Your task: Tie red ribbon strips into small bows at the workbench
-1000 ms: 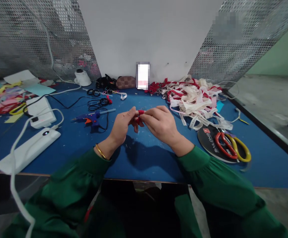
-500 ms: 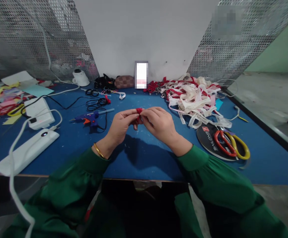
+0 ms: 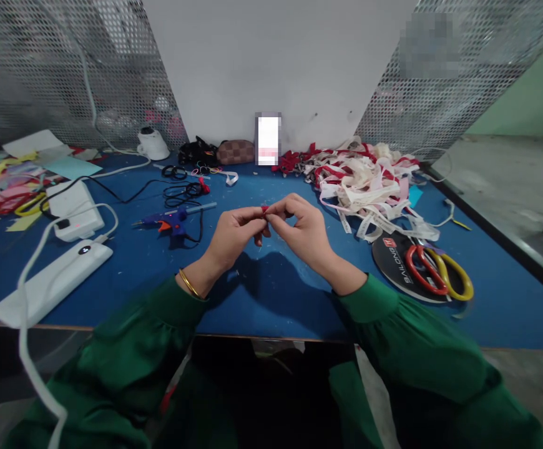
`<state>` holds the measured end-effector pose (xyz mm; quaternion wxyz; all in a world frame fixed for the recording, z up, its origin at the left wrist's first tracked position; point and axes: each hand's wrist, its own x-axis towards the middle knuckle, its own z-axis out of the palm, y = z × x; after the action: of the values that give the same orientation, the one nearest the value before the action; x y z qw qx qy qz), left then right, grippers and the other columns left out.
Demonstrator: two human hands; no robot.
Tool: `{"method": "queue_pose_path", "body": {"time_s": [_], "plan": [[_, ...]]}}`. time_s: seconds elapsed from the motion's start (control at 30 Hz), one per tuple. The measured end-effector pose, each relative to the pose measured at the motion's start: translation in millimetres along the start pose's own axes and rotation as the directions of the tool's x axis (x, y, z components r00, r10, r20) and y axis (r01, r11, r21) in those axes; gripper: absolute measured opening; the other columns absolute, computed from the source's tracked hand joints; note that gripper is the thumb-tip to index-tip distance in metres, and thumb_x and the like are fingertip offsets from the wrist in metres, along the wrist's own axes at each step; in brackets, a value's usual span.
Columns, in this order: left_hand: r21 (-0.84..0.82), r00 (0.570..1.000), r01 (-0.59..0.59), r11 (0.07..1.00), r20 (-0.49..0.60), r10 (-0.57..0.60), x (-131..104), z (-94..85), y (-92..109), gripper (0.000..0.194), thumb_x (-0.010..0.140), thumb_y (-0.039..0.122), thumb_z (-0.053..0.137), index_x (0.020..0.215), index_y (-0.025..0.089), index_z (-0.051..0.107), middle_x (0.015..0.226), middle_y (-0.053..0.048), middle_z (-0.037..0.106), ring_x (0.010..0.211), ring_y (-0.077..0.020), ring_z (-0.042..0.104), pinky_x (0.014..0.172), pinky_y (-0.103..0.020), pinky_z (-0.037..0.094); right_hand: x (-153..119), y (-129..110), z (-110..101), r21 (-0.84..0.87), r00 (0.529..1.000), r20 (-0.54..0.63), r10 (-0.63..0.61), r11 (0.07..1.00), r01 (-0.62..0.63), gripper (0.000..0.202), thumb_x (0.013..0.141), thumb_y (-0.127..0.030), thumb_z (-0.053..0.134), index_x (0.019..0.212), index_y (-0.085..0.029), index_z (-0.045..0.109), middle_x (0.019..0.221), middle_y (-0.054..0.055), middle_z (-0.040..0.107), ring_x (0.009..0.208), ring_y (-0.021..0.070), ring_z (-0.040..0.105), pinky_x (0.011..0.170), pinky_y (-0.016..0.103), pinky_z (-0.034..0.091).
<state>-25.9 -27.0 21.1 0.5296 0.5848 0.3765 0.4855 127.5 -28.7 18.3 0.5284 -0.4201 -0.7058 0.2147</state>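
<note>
Over the middle of the blue table, my left hand (image 3: 236, 234) and my right hand (image 3: 299, 227) meet at their fingertips. Between them is a small piece of red ribbon (image 3: 264, 210), mostly covered by the fingers. The left thumb and forefinger pinch it from one side, and the right thumb and forefinger close on it from the other. Left of my hands lies a blue glue gun (image 3: 171, 221) with an orange trigger. To the right, scissors (image 3: 433, 271) with one red and one yellow handle rest on a round black pad (image 3: 388, 265).
A heap of white and red ribbons (image 3: 365, 178) lies at the back right. A lit phone (image 3: 268, 140) leans on the grey board beside a checked pouch (image 3: 235, 152). On the left are a white power strip (image 3: 51, 280), a white box (image 3: 75, 211), cables and coloured paper scraps.
The right hand's fingers have shifted, its forefinger now arched higher with a gap above the thumb. Less of the red ribbon shows between the fingertips. The view has moved slightly.
</note>
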Motion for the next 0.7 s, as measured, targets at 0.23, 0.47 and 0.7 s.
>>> {"method": "queue_pose_path", "body": {"time_s": [0.23, 0.47, 0.7], "plan": [[-0.061, 0.998, 0.009, 0.998, -0.062, -0.012, 1, 0.1, -1, 0.017, 0.077, 0.026, 0.065, 0.083, 0.015, 0.076, 0.057, 0.0, 0.058, 0.051, -0.01, 0.049, 0.049, -0.023, 0.039, 7, 3, -6, 0.202, 0.989, -0.019, 0.143, 0.97, -0.137, 0.012, 0.085, -0.023, 0.058, 0.087, -0.02, 0.069, 0.084, 0.002, 0.065, 0.071, 0.0123, 0.056, 0.07, 0.029, 0.047], [-0.159, 0.995, 0.031, 0.987, -0.091, -0.046, 3, -2.0, -1, 0.021, 0.079, 0.028, 0.065, 0.09, 0.013, 0.076, 0.06, -0.001, 0.059, 0.052, -0.0095, 0.048, 0.049, -0.023, 0.039, 8, 6, -2, 0.426, 0.899, 0.285, 0.331, 0.797, -0.428, 0.021, 0.079, -0.037, 0.067, 0.075, -0.017, 0.065, 0.07, 0.001, 0.063, 0.062, 0.0105, 0.055, 0.061, 0.026, 0.046], [-0.173, 0.997, 0.019, 0.985, -0.07, -0.031, 2, -2.0, -5, 0.028, 0.081, 0.041, 0.066, 0.078, 0.013, 0.073, 0.061, -0.002, 0.059, 0.053, -0.01, 0.051, 0.047, -0.022, 0.04, 2, 4, 6, 0.341, 0.955, 0.13, 0.266, 0.893, -0.295, 0.018, 0.077, -0.03, 0.069, 0.068, -0.018, 0.061, 0.057, -0.003, 0.056, 0.055, 0.0091, 0.047, 0.054, 0.024, 0.037]]}}
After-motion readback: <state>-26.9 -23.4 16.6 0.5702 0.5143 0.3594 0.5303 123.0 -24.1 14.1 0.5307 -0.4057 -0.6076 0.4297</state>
